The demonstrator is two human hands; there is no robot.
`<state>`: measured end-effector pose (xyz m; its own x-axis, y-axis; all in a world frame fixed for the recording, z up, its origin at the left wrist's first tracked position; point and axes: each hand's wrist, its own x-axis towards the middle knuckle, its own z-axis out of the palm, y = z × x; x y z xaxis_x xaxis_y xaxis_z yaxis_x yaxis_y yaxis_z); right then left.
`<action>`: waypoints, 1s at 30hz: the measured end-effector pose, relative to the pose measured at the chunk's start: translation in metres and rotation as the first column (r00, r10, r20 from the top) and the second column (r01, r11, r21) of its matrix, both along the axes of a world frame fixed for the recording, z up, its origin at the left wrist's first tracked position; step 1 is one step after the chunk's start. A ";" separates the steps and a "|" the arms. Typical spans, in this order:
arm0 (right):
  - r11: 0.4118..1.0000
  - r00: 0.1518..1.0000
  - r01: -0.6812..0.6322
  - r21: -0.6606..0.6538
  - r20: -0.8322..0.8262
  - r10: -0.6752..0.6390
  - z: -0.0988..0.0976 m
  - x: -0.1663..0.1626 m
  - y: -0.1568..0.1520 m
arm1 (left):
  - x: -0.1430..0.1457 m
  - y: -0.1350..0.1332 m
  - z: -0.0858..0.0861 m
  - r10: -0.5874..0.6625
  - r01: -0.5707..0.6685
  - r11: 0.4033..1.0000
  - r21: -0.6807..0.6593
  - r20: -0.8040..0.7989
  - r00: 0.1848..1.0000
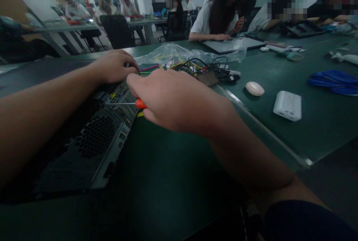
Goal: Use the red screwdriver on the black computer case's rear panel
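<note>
A dark desktop computer case [69, 170] lies on the green table at the left, its back panel with a honeycomb fan grille [96, 136], ports and slot covers facing right. My right hand [179, 99] is closed around the orange handle of a screwdriver [140, 103]. The thin metal shaft points left, its tip at the back panel near the slots; whether it sits in a screw I cannot tell. My left hand [116, 66] lies over the far end of the case with fingers bent around the edge, partly hidden.
Behind my hands lie tangled cables [195, 66] and clear plastic film [173, 51]. To the right are a pale oval object [254, 88], a white charger-like block [288, 105] and a blue bundle [335, 82]. A person [218, 21] works across the table.
</note>
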<state>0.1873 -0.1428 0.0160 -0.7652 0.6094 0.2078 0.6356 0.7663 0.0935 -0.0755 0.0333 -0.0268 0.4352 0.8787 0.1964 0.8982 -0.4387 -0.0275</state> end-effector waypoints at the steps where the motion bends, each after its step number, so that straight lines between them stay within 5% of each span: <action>1: 1.000 1.000 0.003 0.004 -0.010 -0.003 0.000 0.000 -0.001 | -0.002 0.001 -0.001 -0.006 0.006 1.000 -0.008 0.002 1.000; 30: 1.000 0.993 -0.023 -0.019 -0.112 0.021 -0.008 0.003 -0.001 | 0.011 0.001 0.006 0.107 -0.108 0.994 -0.006 -0.090 0.990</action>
<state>0.1906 -0.1442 0.0077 -0.7510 0.5976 0.2808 0.6244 0.7811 0.0074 -0.0648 0.0339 -0.0212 0.3531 0.9232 0.1516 0.9345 -0.3400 -0.1057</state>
